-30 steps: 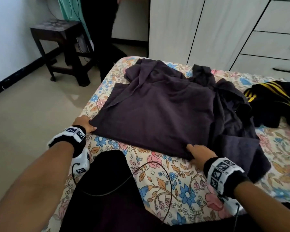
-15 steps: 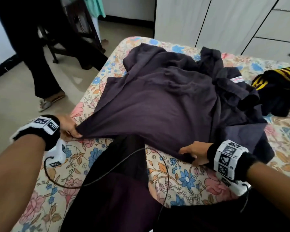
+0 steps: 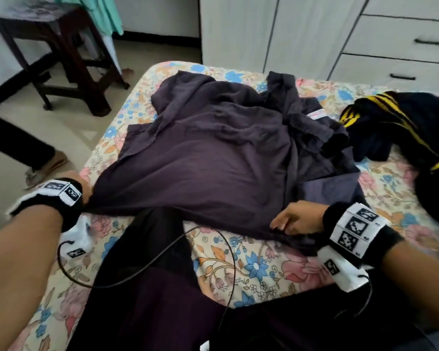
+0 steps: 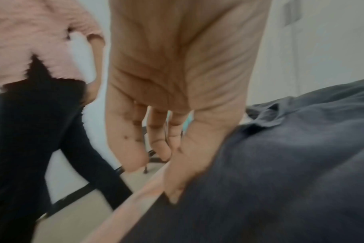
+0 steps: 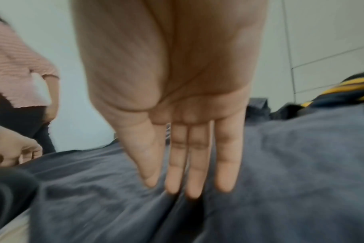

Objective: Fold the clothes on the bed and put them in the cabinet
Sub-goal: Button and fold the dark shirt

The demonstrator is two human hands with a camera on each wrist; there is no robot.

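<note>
At the near edge of the bed (image 3: 251, 264), seen from the head view, the dark purple garment (image 3: 200, 168) lies spread across the floral sheet, its hem pulled taut between both hands. The left hand (image 3: 83, 190) is mostly hidden behind its wristband at the near left corner of the cloth, while the right hand (image 3: 298, 220) sits on the hem further right, fingers curled into the fabric. A black and yellow garment (image 3: 390, 127) lies bunched toward the right edge, and the cabinet (image 3: 314, 34) stands beyond the far edge.

From the left wrist, the left hand (image 4: 170, 131) has its thumb pressed into the garment (image 4: 280, 164); its grip looks like a pinch on the corner, though blur softens it.

From the right wrist, the right hand (image 5: 187, 131) shows straight fingers (image 5: 226, 164) laid over the garment (image 5: 291, 164), so whether its grip is closed I cannot tell.

Judging by this, folding has only begun: the next move calls for lifting the hem evenly and carrying it toward the far edge.
</note>
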